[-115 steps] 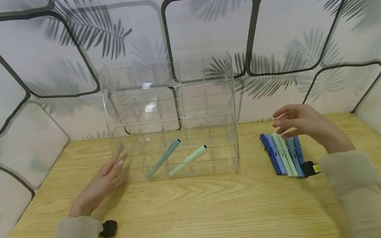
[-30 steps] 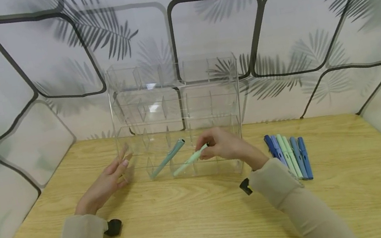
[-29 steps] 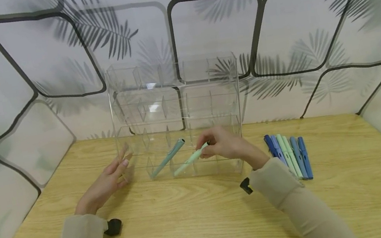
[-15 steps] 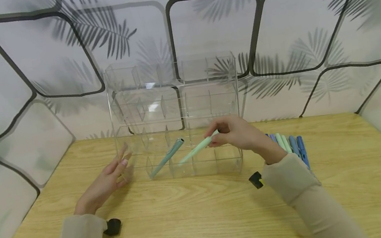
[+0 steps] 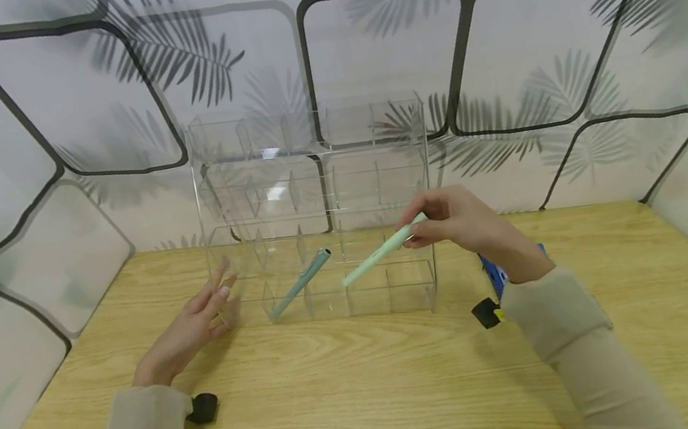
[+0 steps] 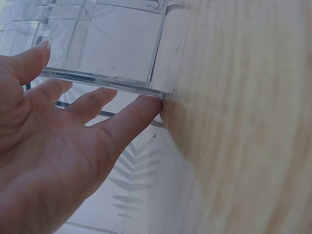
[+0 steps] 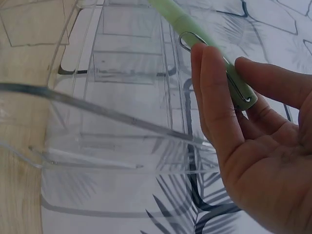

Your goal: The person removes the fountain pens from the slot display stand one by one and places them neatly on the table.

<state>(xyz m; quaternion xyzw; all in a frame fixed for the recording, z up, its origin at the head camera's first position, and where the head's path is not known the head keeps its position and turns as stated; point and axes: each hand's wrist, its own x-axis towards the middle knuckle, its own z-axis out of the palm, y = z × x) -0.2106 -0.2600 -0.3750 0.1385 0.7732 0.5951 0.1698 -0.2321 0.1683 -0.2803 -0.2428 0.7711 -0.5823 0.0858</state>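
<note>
My right hand (image 5: pixel 453 223) pinches a light green pen (image 5: pixel 377 254) near its clip end, in front of a clear acrylic display rack (image 5: pixel 316 208). The pen slants down to the left above the rack's lowest row. The right wrist view shows its wire clip (image 7: pixel 192 39) by the fingers. A teal pen (image 5: pixel 301 283) leans in a compartment on the left of that lowest row. My left hand (image 5: pixel 184 337) touches the rack's left side, its fingers fairly straight; in the left wrist view, fingertips (image 6: pixel 148 103) lie against the rack's edge.
Blue pens (image 5: pixel 494 275) lie on the wooden table (image 5: pixel 345 394), largely hidden behind my right wrist. A wall covering with leaf patterns (image 5: pixel 387 58) stands close behind the rack.
The right hand came from beside the pens to the rack and took the light green pen, then lifted it out of its compartment, up and right. The left hand stays at the rack.
</note>
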